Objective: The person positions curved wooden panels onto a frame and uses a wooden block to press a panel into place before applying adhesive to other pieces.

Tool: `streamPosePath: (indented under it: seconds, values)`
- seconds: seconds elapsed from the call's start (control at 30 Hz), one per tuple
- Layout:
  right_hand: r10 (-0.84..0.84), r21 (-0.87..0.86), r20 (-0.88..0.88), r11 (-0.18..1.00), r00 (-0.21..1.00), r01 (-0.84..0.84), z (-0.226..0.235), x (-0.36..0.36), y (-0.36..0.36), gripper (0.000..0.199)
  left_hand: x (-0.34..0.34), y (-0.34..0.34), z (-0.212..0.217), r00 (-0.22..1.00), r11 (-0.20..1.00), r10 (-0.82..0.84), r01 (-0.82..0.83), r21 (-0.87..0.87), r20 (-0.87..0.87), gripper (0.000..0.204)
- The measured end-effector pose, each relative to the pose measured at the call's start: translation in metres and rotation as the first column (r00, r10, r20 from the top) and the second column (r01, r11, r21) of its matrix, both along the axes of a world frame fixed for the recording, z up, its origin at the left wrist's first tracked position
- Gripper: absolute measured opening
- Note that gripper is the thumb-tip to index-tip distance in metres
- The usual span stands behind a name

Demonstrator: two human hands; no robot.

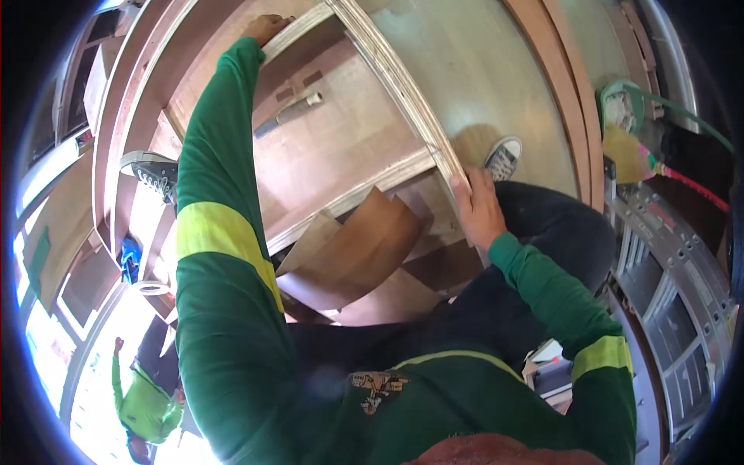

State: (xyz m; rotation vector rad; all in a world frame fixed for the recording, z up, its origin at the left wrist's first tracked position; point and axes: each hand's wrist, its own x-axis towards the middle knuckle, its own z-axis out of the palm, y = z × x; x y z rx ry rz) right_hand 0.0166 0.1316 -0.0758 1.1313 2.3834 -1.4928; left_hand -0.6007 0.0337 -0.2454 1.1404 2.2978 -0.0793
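A plywood frame (pixel 395 81) with layered edges stands in front of me, divided into compartments. At its far left corner my left hand (pixel 267 28) has its fingers curled over the top edge. My right hand (pixel 482 208) grips the long right-hand edge near its close end, thumb and fingers over the board. Inside the larger compartment lies a slim tool (pixel 291 112) with a pale end and a grey length; its kind is unclear. Loose curved brown sheet offcuts (pixel 360 248) fill the nearer compartment, close to my lap.
Curved wooden panels (pixel 562 85) rise at the right, and more (pixel 136 93) at the left. An aluminium ladder (pixel 666 287) lies at the far right, near a green-rimmed round object (pixel 622 107). Another person (pixel 149 399) in a bright green top is at the lower left.
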Motion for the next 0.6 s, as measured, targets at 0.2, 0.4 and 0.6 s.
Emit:
streamPosePath:
  seconds: [0.2, 0.4, 0.6]
  values:
    - [-0.048, 0.006, -0.025, 0.999, 0.999, 0.049, -0.001, -0.001, -0.001, 0.055, 0.007, -0.018, 0.052, 0.922, 0.991, -0.114, 0.082, -0.101, -0.369, 0.035]
    - [-0.054, 0.045, 0.012, 0.998, 0.998, 0.053, -0.010, 0.003, -0.005, 0.064, 0.036, -0.050, 0.210, 0.731, 0.665, 0.418, 0.159, 0.730, -0.539, 0.018]
    - [-0.118, 0.048, -0.043, 0.992, 0.992, 0.120, -0.029, 0.003, -0.004, 0.069, 0.206, -0.042, 0.376, 0.624, 0.572, 0.133, 0.586, 0.574, -0.770, 0.015]
